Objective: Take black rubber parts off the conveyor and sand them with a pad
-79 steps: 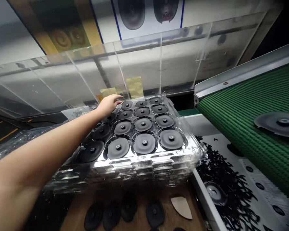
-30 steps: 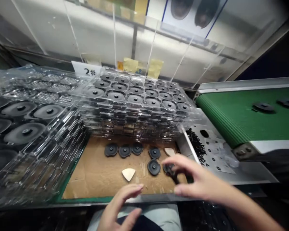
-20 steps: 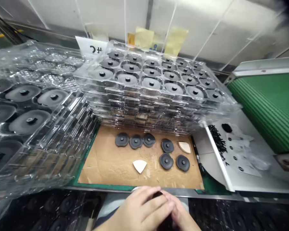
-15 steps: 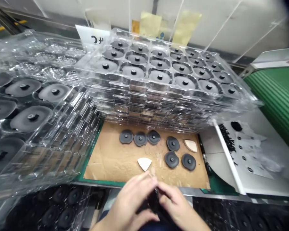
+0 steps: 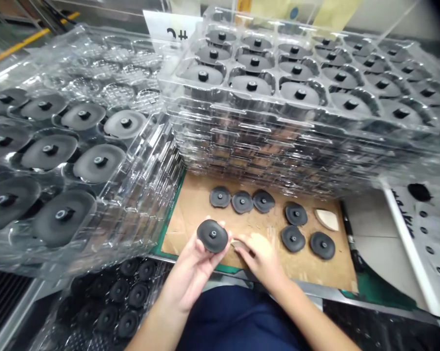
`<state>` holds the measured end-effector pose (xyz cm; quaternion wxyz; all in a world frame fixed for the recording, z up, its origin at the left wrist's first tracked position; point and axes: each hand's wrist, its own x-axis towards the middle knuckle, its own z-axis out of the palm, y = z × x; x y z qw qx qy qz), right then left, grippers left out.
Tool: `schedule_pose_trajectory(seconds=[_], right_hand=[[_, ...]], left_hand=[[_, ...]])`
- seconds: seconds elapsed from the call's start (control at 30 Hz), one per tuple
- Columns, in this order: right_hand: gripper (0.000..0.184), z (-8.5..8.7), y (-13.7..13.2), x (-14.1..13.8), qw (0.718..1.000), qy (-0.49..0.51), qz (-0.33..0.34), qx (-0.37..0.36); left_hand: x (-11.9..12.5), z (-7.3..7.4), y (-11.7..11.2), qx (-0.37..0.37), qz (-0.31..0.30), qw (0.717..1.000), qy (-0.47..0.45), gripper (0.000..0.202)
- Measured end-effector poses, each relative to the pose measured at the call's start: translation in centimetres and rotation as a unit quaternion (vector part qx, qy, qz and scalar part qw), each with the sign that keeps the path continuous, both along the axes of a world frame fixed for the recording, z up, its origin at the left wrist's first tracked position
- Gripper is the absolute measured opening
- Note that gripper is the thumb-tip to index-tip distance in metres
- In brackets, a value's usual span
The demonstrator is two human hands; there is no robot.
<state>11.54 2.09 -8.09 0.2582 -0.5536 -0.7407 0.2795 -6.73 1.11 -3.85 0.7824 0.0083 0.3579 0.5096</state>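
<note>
The left hand (image 5: pixel 195 269) has parted from the right hand (image 5: pixel 261 256) and pinches a dark-grey, rounded, plastic-looking disc (image 5: pixel 212 236) by its edge; the right now pinches a pale, rounded-triangular wedge (image 5: pixel 236 243) at the disc's three o'clock, so both are held

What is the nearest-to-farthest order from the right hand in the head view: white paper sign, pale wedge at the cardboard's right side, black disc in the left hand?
1. Black disc: left of the right hand, held in the left hand
2. Pale wedge: to the right
3. White paper sign: back left
</note>
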Motion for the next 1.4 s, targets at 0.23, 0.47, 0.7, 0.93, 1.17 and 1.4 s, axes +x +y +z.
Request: schedule_pose_trajectory(seconds=[0.23,0.47,0.7,0.93,1.17,1.4], right_hand=[[0.026,9.6,0.8,-2.3,0.993,0.092,0.003,0.074],[0.022,11.8,0.0,-3.0,0.992,0.079,0.085,0.039],[0.022,12.1,-1.7,-1.8,0.986,0.11,0.105,0.061],[0.024,12.7,-1.8,-0.1,0.984,0.12,0.099,0.082],[0.022,12.7,-3.5,3.2,0.996,0.035,-0.008,0.081],[0.019,7.0,-2.8,3.6,0.985,0.134,-0.111,0.013]], left_hand=[[1.7,0.8,-0.1,0.029,-0.053,0.997,0.05,0.065],[2.5,2.7,-0.4,0.026,-0.081,0.993,0.079,0.048],[3.1,3.6,-0.4,0.037,-0.073,0.992,0.095,0.055],[4.1,4.2,-0.9,0.068,-0.108,0.99,0.068,0.051],[4.9,4.4,-0.9,0.079,-0.116,0.988,0.06,0.052],[4.9,5.0,-0.5,0.07,-0.091,0.992,0.052,0.046]])
